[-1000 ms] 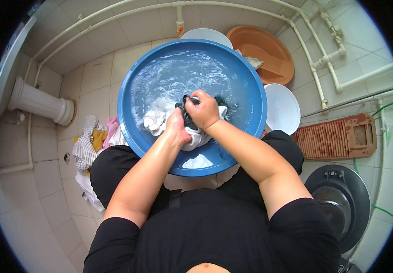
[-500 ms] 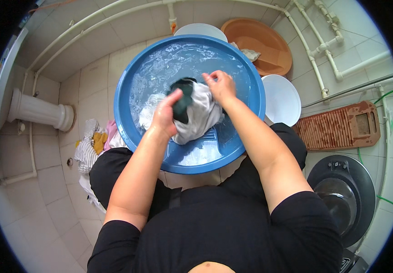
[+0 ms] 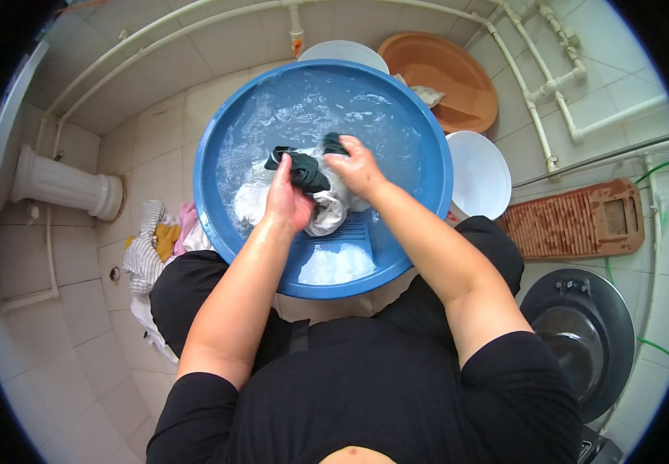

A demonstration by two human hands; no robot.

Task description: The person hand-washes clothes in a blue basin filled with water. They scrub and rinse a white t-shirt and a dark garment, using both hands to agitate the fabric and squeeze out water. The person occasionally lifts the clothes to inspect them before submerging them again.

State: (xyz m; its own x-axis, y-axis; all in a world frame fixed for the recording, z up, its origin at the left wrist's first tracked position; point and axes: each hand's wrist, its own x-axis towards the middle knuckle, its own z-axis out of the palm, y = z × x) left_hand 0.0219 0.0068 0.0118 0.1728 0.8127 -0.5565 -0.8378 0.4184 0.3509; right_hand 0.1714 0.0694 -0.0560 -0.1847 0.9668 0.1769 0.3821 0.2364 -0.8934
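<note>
A large blue tub of cloudy, sudsy water stands between my knees, with a ridged washboard part at its near side. Over that part my left hand is closed on bunched dark green cloth. My right hand grips another end of dark green cloth at its fingertips, a little farther off and to the right. Wet white cloth hangs beneath both hands and partly rests on the ridges; whether green and white are one garment I cannot tell. More white cloth floats to the left.
Left of the tub lies a pile of clothes, striped, yellow and pink. An orange-brown basin, a white basin and a brown washboard lie to the right, near a dark round lid-like object. Pipes line the walls.
My right hand has moved nearer and slightly left, and now has dark green cloth in its fingers. The white cloth has bunched up and sunk toward the tub's ridges.
</note>
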